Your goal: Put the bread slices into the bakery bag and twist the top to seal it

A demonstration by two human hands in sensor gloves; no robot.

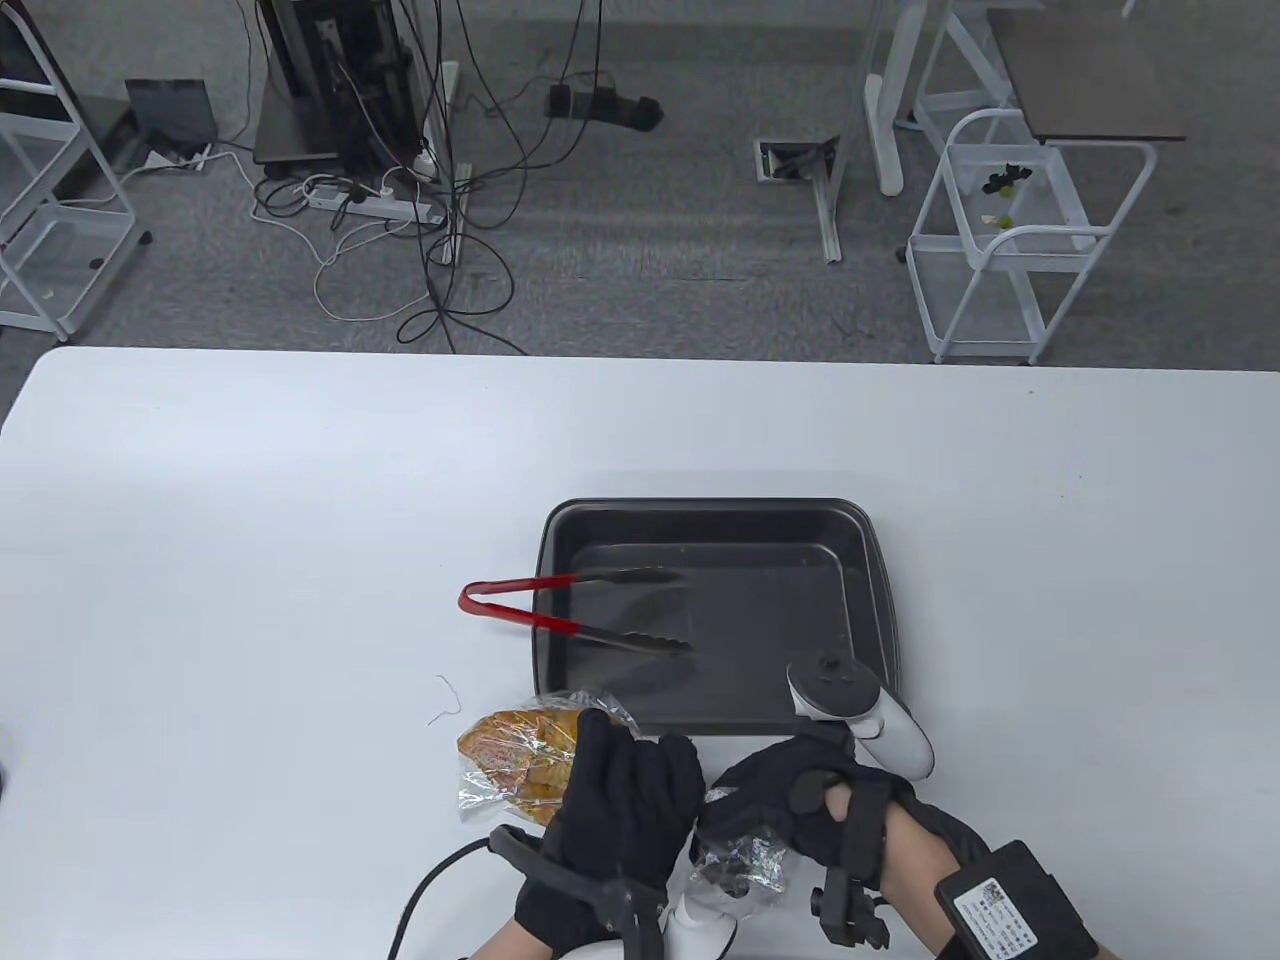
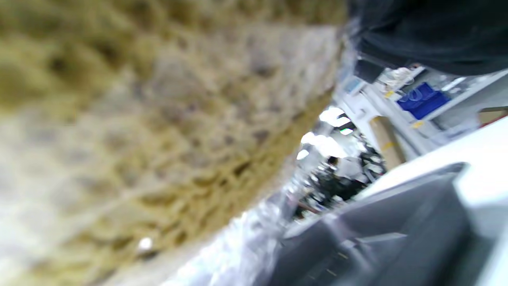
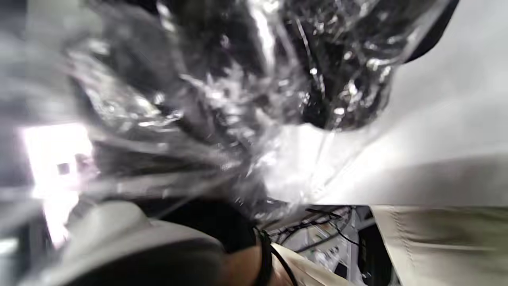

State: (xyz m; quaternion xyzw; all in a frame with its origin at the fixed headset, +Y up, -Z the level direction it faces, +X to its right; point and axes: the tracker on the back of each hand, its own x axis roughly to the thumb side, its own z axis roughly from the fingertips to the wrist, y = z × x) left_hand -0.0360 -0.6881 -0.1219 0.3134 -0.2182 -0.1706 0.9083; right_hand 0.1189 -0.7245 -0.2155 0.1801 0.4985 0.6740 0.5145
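Observation:
A clear crinkly bakery bag (image 1: 520, 765) lies on the white table (image 1: 250, 560) near its front edge, with golden bread slices (image 1: 515, 752) inside. My left hand (image 1: 625, 790) lies over the bag's right part, fingers curled on it. My right hand (image 1: 775, 810) grips the bunched plastic top (image 1: 740, 862) of the bag close beside the left hand. In the left wrist view the bread (image 2: 158, 131) fills the frame, blurred. The right wrist view shows crumpled plastic (image 3: 238, 99) around dark gloved fingers.
A dark baking tray (image 1: 860, 570) sits just beyond the hands. Red-handled tongs (image 1: 560, 608) rest across its left rim, tips inside the tray. A small thread (image 1: 445, 700) lies left of the bag. Carts and cables stand on the floor beyond the table.

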